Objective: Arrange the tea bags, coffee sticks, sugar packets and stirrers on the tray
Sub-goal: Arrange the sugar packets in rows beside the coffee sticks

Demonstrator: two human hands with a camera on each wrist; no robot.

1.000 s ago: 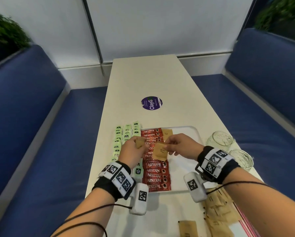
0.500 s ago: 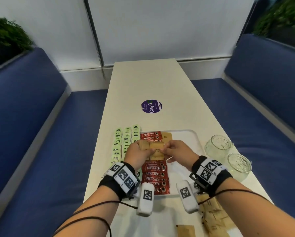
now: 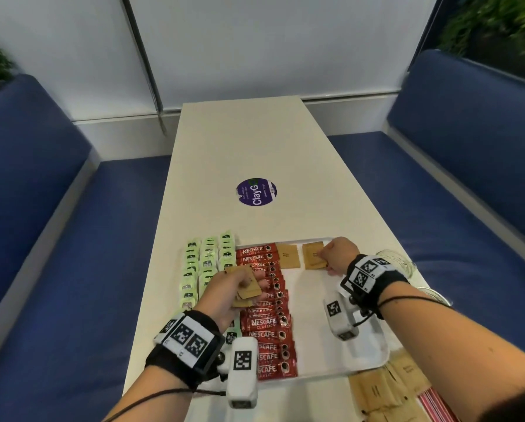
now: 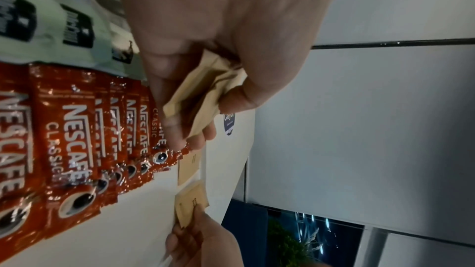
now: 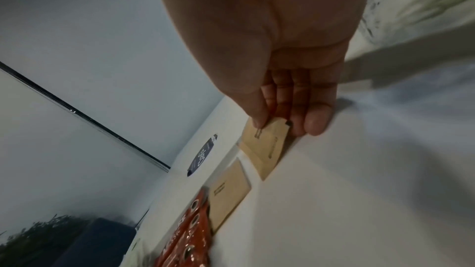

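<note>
Head view shows my right hand pinching a sugar packet at the tray's upper edge, my left hand clutching spare packets that could slip onto the coffee sticks.

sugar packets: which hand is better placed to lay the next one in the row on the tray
Right. The right hand is already at the tray's far sugar row, pinching a packet; the left hand grips the spare packets.

Coffee sticks: "NESCAFÉ CLASSIC" in white on red, repeated down the column on the tray.
Round sticker: "ClayG" in white on purple, mid-table; smaller print unreadable.
Tea bags: dark labels, illegible.
</note>
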